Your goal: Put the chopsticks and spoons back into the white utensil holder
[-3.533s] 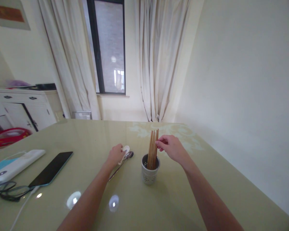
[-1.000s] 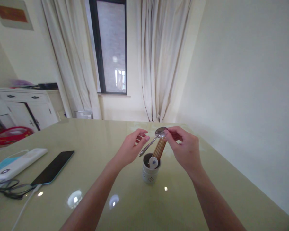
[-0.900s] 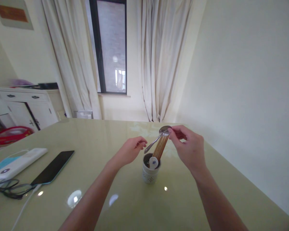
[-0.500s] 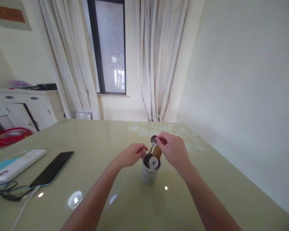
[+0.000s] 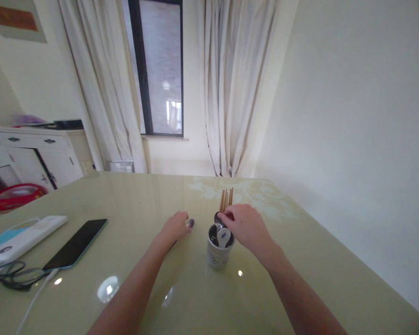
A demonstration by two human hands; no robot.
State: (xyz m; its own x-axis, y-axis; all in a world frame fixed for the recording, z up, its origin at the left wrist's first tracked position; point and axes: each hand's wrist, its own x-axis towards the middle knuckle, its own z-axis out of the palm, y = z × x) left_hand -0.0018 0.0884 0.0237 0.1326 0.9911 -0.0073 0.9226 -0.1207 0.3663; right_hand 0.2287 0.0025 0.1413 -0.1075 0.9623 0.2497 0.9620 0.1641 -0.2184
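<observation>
The cup (image 5: 218,258) stands upright on the tabletop (image 5: 125,200), well short of the far edge, holding chopsticks (image 5: 222,201), a white spoon (image 5: 224,238) and a steel spoon (image 5: 217,217). The right hand (image 5: 246,225) pinches the steel spoon's bowl between its fingers, above the rim. The left hand (image 5: 173,227) bends over a second spoon (image 5: 191,223) on the tabletop; whether its fingers grip it, I cannot tell. A strip of tabletop separates that hand from the cup; the phone (image 5: 76,245) lies well apart on the left, and tabletop stretches right toward the wall (image 5: 352,130).
</observation>
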